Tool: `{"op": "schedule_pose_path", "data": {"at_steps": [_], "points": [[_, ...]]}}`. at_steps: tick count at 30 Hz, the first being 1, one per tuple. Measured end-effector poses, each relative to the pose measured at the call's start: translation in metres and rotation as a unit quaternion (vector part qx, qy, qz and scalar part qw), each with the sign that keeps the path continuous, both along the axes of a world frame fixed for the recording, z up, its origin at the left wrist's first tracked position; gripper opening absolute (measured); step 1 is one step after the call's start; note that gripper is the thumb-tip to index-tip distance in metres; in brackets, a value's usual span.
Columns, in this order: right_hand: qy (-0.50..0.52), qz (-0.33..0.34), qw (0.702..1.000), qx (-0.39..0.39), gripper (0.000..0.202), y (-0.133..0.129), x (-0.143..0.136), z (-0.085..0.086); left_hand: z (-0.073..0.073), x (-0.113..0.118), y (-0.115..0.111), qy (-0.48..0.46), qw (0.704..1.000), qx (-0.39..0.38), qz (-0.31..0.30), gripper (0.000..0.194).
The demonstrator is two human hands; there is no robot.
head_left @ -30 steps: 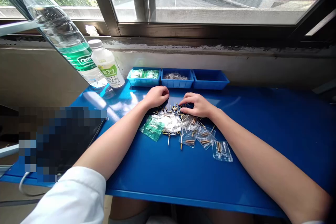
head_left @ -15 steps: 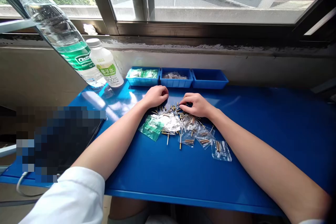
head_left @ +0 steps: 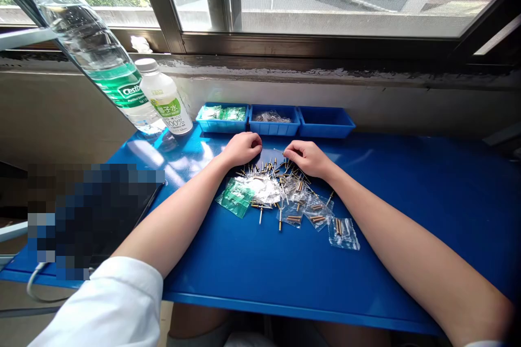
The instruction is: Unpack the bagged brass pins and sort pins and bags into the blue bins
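My right hand [head_left: 308, 158] pinches a thin pop rivet [head_left: 279, 150] between thumb and fingertips, its silver stem pointing left just above the pile. My left hand [head_left: 244, 149] rests at the pile's back left with fingers curled; what they hold, if anything, is hidden. Between and in front of my hands lies a heap of loose pop rivets [head_left: 280, 218] with gold-brown bodies and silver stems. Mixed into it are small clear bags [head_left: 344, 234], some with rivets or pins inside, and a green-tinted packet [head_left: 235, 198] at the left.
Along the wall stand three blue bins: the left bin [head_left: 223, 126] holds green packets, the middle bin [head_left: 273, 129] small clear packets, the right bin [head_left: 326, 130] shows a bare floor. Two bottles, a large water bottle [head_left: 114, 73] and a white bottle [head_left: 165, 97], stand at the back left.
My right hand has lifted slightly up and back from the pile, and a pop rivet now shows in its fingertips. My left hand has stayed in place.
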State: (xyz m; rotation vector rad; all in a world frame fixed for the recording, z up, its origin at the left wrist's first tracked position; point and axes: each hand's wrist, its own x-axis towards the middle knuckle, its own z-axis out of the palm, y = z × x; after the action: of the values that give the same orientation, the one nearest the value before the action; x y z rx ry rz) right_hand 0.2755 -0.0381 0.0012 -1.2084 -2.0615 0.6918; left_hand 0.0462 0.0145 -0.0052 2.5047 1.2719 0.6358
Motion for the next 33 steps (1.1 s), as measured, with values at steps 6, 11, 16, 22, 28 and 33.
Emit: {"op": "schedule_pose_path", "data": {"at_steps": [6,11,16,22,28,33], "points": [[0.185,-0.088,0.977,-0.060,0.050,0.008,0.005,-0.004,0.000,0.000,0.001,0.007,1.000,0.002,0.002,0.017],[0.356,-0.150,0.917,-0.101,0.047,0.016,0.006,-0.007,0.000,0.000,0.001,0.008,1.000,0.004,-0.001,0.017],[0.456,-0.210,0.859,-0.104,0.034,0.023,0.009,-0.006,0.001,0.000,0.000,0.010,1.000,0.000,-0.001,0.017],[0.469,-0.356,0.807,-0.054,0.022,0.032,0.027,-0.002,0.002,0.000,0.000,0.014,1.000,-0.003,0.005,0.018],[0.406,-0.386,0.828,-0.029,0.030,0.040,0.042,-0.011,0.003,0.000,-0.001,0.014,1.000,-0.007,0.004,0.018],[0.346,-0.367,0.863,-0.019,0.039,0.047,0.049,-0.023,0.003,0.000,-0.001,0.014,1.000,-0.004,0.002,0.018]]}}
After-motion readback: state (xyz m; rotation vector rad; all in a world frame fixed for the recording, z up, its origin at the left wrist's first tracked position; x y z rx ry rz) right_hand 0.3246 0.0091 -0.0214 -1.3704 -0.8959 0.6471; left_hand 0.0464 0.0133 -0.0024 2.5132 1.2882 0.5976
